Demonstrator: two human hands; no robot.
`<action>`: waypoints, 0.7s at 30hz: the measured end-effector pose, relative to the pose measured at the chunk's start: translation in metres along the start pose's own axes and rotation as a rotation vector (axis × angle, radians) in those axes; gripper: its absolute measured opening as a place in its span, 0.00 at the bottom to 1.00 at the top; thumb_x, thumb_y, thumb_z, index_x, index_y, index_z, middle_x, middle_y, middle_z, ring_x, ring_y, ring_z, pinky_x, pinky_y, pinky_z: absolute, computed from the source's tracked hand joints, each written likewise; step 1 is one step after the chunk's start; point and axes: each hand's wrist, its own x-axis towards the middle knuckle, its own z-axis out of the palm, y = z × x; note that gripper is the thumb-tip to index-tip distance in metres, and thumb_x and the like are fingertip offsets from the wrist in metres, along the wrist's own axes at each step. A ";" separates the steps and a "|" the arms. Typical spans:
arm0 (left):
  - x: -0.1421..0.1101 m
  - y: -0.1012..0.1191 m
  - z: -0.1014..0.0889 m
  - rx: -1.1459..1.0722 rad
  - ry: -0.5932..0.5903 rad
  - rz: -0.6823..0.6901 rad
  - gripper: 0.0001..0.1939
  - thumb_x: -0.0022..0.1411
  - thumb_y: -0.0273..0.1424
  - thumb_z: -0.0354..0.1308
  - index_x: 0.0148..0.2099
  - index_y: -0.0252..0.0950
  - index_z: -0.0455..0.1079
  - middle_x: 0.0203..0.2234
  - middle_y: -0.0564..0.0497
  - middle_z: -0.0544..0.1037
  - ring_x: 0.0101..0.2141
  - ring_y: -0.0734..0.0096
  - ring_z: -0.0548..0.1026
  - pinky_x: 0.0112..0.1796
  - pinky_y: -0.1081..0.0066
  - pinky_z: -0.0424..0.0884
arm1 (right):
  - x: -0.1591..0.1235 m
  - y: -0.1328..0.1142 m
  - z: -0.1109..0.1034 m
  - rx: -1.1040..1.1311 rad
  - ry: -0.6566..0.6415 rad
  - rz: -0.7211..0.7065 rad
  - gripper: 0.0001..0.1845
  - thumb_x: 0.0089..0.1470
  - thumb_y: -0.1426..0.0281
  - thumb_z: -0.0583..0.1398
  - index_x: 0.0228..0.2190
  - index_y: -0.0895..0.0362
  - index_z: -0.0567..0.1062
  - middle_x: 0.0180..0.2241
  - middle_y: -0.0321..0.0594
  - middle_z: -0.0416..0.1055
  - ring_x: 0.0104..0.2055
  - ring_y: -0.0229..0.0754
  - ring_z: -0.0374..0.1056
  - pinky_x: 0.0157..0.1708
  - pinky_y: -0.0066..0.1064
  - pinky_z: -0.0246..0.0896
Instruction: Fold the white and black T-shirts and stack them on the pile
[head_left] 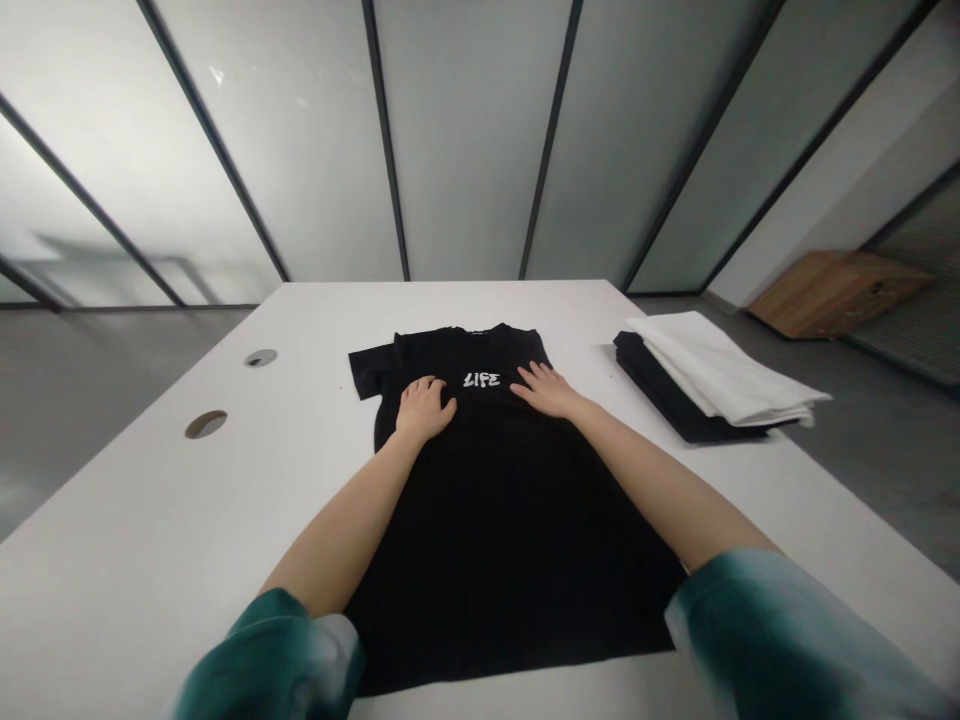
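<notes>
A black T-shirt [499,540] lies spread on the white table, its collar at the far end and its hem near me. White lettering [481,380] runs across its chest. My left hand [424,408] rests on the shirt just left of the lettering, palm down, fingers apart and slightly bent. On the other side, my right hand [546,390] lies flat near the shirt's right edge with its fingers spread. The left sleeve sticks out to the side; the right sleeve does not show stretched out.
A folded white cloth [720,365] lies on a folded black cloth [660,395] at the table's right edge. Two round holes pierce the white table [300,500] on the left. Frosted glass panels [465,140] stand behind, and a wooden cabinet [840,290] is at the far right.
</notes>
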 end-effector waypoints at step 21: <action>-0.004 -0.003 0.003 0.131 -0.186 0.090 0.34 0.69 0.50 0.40 0.71 0.40 0.51 0.70 0.42 0.50 0.69 0.50 0.45 0.64 0.49 0.48 | -0.061 0.049 0.016 0.004 0.187 -0.017 0.34 0.63 0.55 0.50 0.64 0.60 0.62 0.67 0.52 0.52 0.69 0.55 0.47 0.65 0.47 0.46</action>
